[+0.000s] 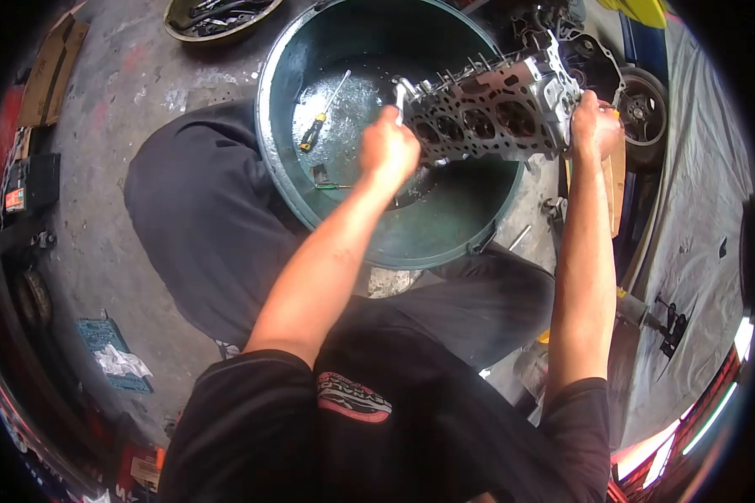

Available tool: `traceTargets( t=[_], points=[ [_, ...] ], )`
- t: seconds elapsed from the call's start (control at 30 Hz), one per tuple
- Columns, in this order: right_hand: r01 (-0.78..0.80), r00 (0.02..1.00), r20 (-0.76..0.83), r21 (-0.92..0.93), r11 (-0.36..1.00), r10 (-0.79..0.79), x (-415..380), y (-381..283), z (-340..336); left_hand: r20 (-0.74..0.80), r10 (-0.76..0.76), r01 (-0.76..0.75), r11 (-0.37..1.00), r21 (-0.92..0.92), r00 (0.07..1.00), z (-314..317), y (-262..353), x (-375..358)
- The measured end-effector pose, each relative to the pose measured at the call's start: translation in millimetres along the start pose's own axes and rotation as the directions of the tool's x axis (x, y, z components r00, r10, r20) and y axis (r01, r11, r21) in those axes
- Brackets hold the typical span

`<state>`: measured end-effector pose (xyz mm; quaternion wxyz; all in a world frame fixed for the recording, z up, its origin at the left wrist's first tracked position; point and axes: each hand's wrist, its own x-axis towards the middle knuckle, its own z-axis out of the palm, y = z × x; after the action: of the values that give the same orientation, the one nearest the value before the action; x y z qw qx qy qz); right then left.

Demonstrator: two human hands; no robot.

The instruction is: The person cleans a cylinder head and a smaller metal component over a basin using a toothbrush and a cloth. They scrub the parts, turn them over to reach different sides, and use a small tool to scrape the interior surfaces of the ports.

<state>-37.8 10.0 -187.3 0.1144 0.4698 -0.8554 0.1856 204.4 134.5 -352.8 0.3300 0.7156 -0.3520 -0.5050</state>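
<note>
A metal engine cylinder head (495, 113) is held up, tilted, over a large dark green tub (268, 126). Its flat face, with several round combustion chambers, is turned toward me. My left hand (390, 151) is closed around its left end, near a shiny metal piece that I cannot identify. Closed on the right end is my right hand (594, 126); some of its fingers are hidden behind the part. Inside the tub lie a yellow-and-black screwdriver (313, 132) and a small green-handled tool (332, 186), on a wet, dark bottom.
A bowl of metal parts (218, 21) sits beyond the tub. Engine parts and a pulley-like wheel (643, 106) are at the right, beside a grey cover (700, 168). My legs surround the tub's near side. A blue tool case (113, 356) lies on the floor at left.
</note>
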Motion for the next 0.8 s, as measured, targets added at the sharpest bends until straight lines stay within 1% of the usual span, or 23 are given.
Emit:
traceTargets(
  t=[0.03,0.1,0.13,0.17,0.2,0.27,0.3,0.33,0.37,0.4,0.47,0.5,0.53,0.6,0.63,0.7,0.73,0.77,0.8],
  points=[
    [0.018,1.0,-0.003,0.017,1.0,-0.018,-2,-3,-3,-0.02,0.121,-0.122,0.992,-0.029,0.992,-3,12,2],
    [-0.016,1.0,-0.012,0.029,0.999,0.016,-6,-8,-5,-0.042,0.337,-0.339,0.939,-0.061,0.941,-11,28,-7],
    [-0.035,0.999,-0.017,0.037,0.999,0.036,-8,-9,-6,0.019,0.317,-0.316,0.948,-0.036,0.948,-9,24,-9],
    [-0.005,1.0,-0.011,0.069,0.998,0.006,-5,-4,-3,0.07,0.311,-0.311,0.95,-0.012,0.948,-5,22,-5],
    [0.002,1.0,-0.015,0.059,0.998,-0.001,-3,-4,-3,0.117,0.294,-0.296,0.955,0.005,0.949,-2,21,-2],
    [0.011,1.0,-0.021,0.042,0.999,-0.01,-1,-2,-1,0.126,0.342,-0.351,0.935,0.051,0.931,-7,21,3],
    [0.037,0.999,0.003,0.056,0.998,-0.037,6,6,5,0.143,0.364,-0.377,0.923,0.081,0.92,-8,18,4],
    [0.024,1.0,-0.006,0.064,0.998,-0.024,6,7,6,0.156,0.334,-0.355,0.926,0.133,0.93,-11,33,3],
    [0.002,1.0,0.01,0.054,0.999,-0.002,2,6,3,0.168,0.352,-0.378,0.912,0.16,0.921,-10,32,2],
    [-0.008,1.0,0.013,0.057,0.998,0.007,4,-2,1,0.166,0.384,-0.411,0.893,0.181,0.908,-10,36,6],
    [0.0,1.0,0.008,0.03,1.0,0.0,3,-2,0,0.169,0.41,-0.435,0.885,0.165,0.896,-8,16,-3],
    [-0.015,1.0,0.006,0.023,1.0,0.015,3,-1,0,0.079,0.483,-0.489,0.861,0.141,0.872,1,5,-4],
    [-0.007,1.0,-0.002,0.04,0.999,0.007,4,-6,0,0.081,0.455,-0.463,0.874,0.148,0.887,4,9,-3],
    [0.014,1.0,0.015,0.036,0.999,-0.014,-2,-5,-5,0.023,0.388,-0.387,0.909,0.153,0.921,12,20,10],
    [0.009,1.0,0.02,0.033,0.999,-0.01,0,-4,-4,0.035,0.346,-0.347,0.921,0.175,0.938,19,12,19],
    [0.034,0.999,-0.006,0.027,0.999,-0.034,0,-1,0,-0.176,0.266,-0.279,0.959,-0.049,0.948,33,1,10],
    [0.038,0.999,-0.024,0.028,0.999,-0.037,0,-1,1,-0.267,0.217,-0.266,0.95,-0.162,0.939,39,3,3],
    [0.034,0.999,-0.025,0.081,0.996,-0.032,-3,-4,-2,-0.323,0.163,-0.255,0.929,-0.268,0.932,40,18,-11],
    [0.019,1.0,-0.026,0.06,0.998,-0.017,-3,0,-2,-0.273,0.171,-0.253,0.918,-0.304,0.947,40,29,-29]
  ],
)
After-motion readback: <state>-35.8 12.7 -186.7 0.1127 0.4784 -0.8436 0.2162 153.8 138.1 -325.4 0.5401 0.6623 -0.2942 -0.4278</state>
